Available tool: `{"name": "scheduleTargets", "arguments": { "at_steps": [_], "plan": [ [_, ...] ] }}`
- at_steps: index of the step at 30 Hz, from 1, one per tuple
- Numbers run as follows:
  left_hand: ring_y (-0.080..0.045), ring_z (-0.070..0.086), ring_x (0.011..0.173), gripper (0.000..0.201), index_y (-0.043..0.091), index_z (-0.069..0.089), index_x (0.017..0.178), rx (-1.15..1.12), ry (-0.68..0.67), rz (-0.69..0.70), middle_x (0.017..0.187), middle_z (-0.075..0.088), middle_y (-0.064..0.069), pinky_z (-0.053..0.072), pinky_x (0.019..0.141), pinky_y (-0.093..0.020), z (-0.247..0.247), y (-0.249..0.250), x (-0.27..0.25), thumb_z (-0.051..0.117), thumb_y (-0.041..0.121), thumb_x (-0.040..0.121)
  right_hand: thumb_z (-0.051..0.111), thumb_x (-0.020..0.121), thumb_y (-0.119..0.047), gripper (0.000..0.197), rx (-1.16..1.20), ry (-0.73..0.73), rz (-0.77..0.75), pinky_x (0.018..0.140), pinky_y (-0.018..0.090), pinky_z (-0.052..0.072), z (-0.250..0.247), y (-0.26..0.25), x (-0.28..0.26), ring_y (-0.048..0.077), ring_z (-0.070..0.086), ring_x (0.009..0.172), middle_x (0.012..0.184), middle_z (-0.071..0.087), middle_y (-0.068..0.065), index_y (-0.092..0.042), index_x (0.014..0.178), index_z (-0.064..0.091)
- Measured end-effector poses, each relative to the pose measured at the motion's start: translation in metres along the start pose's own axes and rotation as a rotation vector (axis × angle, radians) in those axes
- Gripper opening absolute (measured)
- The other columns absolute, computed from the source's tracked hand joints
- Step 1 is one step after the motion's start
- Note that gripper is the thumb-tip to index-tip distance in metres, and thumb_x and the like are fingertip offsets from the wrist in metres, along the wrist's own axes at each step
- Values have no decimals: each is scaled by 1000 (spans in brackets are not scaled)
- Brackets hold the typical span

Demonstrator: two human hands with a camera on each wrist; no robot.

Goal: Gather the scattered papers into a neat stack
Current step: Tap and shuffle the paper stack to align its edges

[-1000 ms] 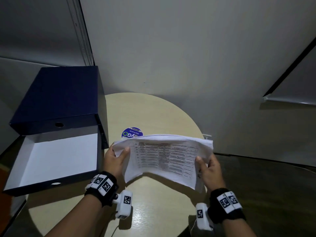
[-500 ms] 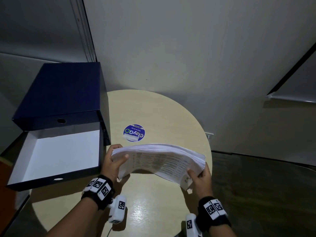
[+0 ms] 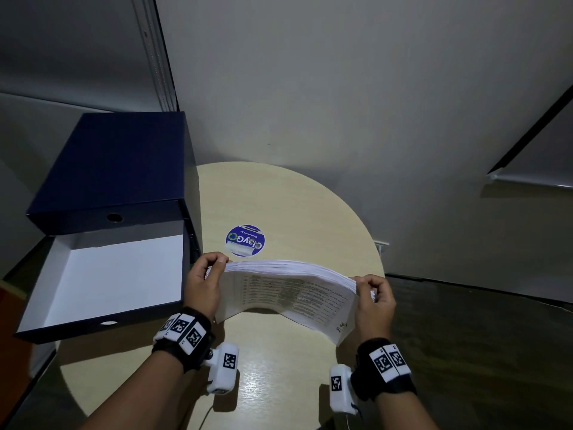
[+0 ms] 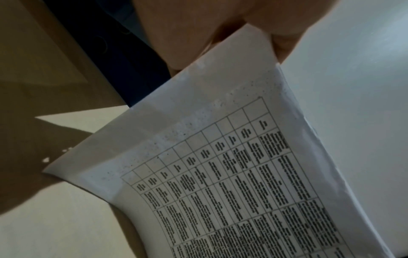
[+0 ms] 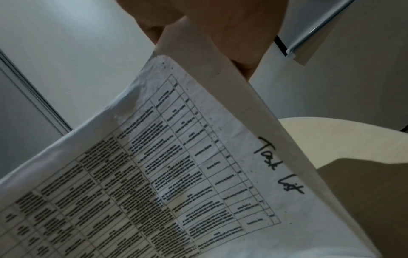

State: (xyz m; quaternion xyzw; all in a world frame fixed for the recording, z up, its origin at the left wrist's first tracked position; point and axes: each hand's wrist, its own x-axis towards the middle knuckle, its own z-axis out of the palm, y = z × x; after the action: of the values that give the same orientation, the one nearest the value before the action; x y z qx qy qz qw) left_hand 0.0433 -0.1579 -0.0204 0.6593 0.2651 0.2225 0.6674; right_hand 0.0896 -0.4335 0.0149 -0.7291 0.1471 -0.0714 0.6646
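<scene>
A thick stack of white papers (image 3: 288,290) printed with a table is held upright on its long edge above the round beige table (image 3: 279,197), sagging a little in the middle. My left hand (image 3: 206,280) grips the stack's left end, fingers curled over its top edge. The right end is gripped the same way by my right hand (image 3: 373,301). The left wrist view shows the papers (image 4: 232,174) under the thumb (image 4: 198,34). In the right wrist view the front sheet (image 5: 154,165) bears handwritten words near its edge.
An open dark blue box (image 3: 102,274) with a white inside stands at the table's left, its lid (image 3: 114,162) hinged back. A round blue sticker (image 3: 245,240) lies on the table beyond the papers. Grey walls close in behind.
The stack has tipped from a face-up tilt to standing on edge. Both hands have shifted up, and their fingers now curl over its top corners.
</scene>
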Motion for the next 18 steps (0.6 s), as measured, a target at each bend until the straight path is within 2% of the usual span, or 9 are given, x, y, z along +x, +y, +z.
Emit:
{"name": "scheduleTargets", "arguments": {
  "at_steps": [1, 4, 7, 9, 11, 13, 14, 16, 18],
  "plan": [
    [-19, 58, 85, 11, 14, 64, 85, 5, 0, -2, 92, 68, -4, 42, 77, -34, 0, 1, 0, 58, 17, 93, 59, 95, -6, 6, -4, -9, -6, 62, 25, 42, 0, -2, -1, 15, 56, 76, 86, 66, -2, -6, 89, 59],
    [-20, 58, 83, 12, 17, 65, 85, 7, 7, -15, 92, 68, -2, 42, 75, -34, 0, 3, -3, 58, 21, 94, 56, 97, -6, 6, 9, -38, -11, 54, 14, 42, -1, -4, -4, 9, 52, 72, 86, 62, -2, -6, 93, 60],
    [-20, 59, 86, 18, 22, 64, 90, -9, -54, -3, 97, 66, -2, 45, 74, -33, -5, 4, -8, 61, 39, 86, 57, 97, -4, 8, 59, -120, -26, 65, 25, 45, -6, -4, -8, 10, 55, 78, 93, 62, -2, -10, 103, 58],
    [-16, 61, 91, 37, 19, 59, 103, -82, -172, 14, 105, 62, -3, 51, 73, -29, -12, 0, -12, 67, 41, 74, 63, 92, -2, 34, 97, -239, -6, 63, 22, 53, -17, 10, -7, 12, 60, 87, 104, 61, 0, -14, 121, 51],
    [-18, 61, 95, 47, 15, 54, 110, -116, -256, -1, 108, 58, -7, 55, 71, -26, -18, -5, -15, 71, 22, 67, 62, 87, 2, 53, 78, -342, 57, 69, 24, 59, -26, 24, -7, 18, 62, 99, 112, 60, 3, -22, 131, 45],
    [-27, 60, 101, 34, 15, 53, 107, 13, -244, -38, 106, 59, -9, 55, 70, -31, -19, -8, -16, 67, 8, 77, 57, 92, 8, 52, -42, -362, 98, 80, 31, 59, -27, 30, -11, 22, 62, 111, 115, 63, 1, -30, 126, 49],
    [-31, 59, 103, 26, 16, 54, 106, 94, -209, -58, 105, 61, -10, 54, 71, -34, -16, -9, -15, 64, 5, 85, 55, 96, 6, 45, -99, -333, 94, 79, 29, 59, -26, 32, -11, 17, 65, 109, 112, 66, -1, -32, 120, 53],
    [-34, 60, 105, 22, 18, 53, 110, 189, -153, -89, 105, 63, -10, 51, 71, -32, -11, -9, -12, 58, 6, 92, 52, 100, 1, 31, -114, -268, 93, 62, 15, 56, -21, 26, -11, 7, 69, 92, 101, 69, -3, -28, 107, 60],
    [-33, 58, 111, 39, 22, 46, 120, 254, -115, -64, 114, 59, -8, 50, 80, -34, -5, -4, -8, 62, 5, 88, 55, 98, 0, 29, -153, -234, 9, 57, 12, 52, -17, 14, -3, 14, 69, 93, 96, 69, -6, -28, 99, 63]
  ]
}}
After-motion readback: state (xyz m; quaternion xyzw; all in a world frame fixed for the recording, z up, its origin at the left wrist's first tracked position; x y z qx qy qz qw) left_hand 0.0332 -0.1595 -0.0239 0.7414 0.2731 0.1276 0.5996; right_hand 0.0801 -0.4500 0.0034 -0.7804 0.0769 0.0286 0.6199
